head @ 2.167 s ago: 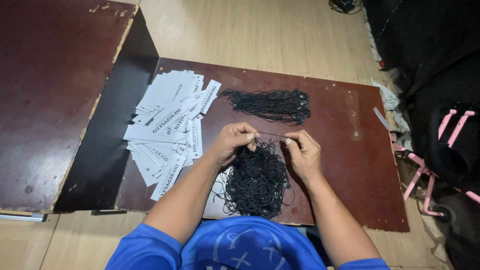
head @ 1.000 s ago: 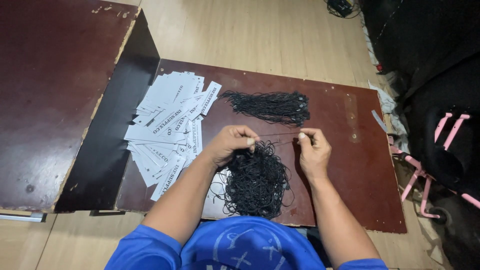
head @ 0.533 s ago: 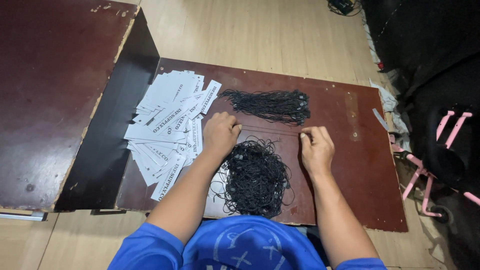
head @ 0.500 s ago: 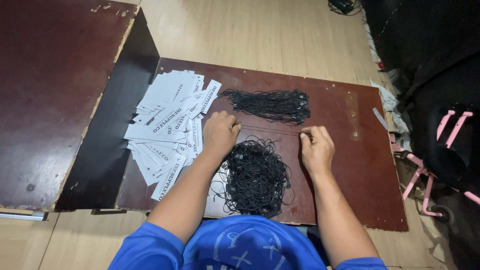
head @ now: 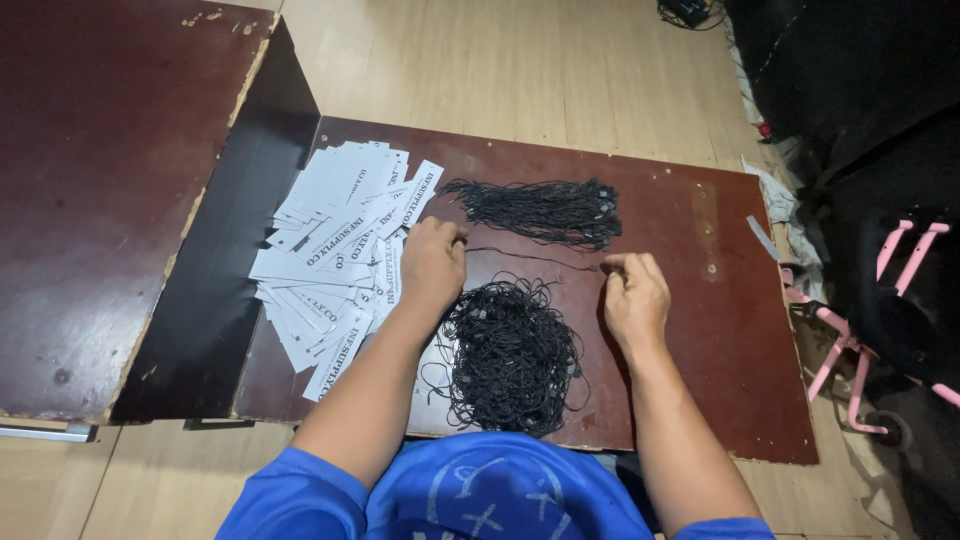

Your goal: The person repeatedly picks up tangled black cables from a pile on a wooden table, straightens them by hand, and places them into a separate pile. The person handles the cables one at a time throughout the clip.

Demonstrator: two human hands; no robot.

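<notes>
Soft, even light falls from above me; the glossy worktop (head: 700, 330) shows a faint sheen. My hands cast only weak shadows. Everything looks sharp, though the right edge sinks into darkness.

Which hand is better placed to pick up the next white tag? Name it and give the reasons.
Left. The left hand rests against the edge of the pile of white tags, pinching one end of a black string. The right hand holds the other end, across the board, away from the tags.
</notes>
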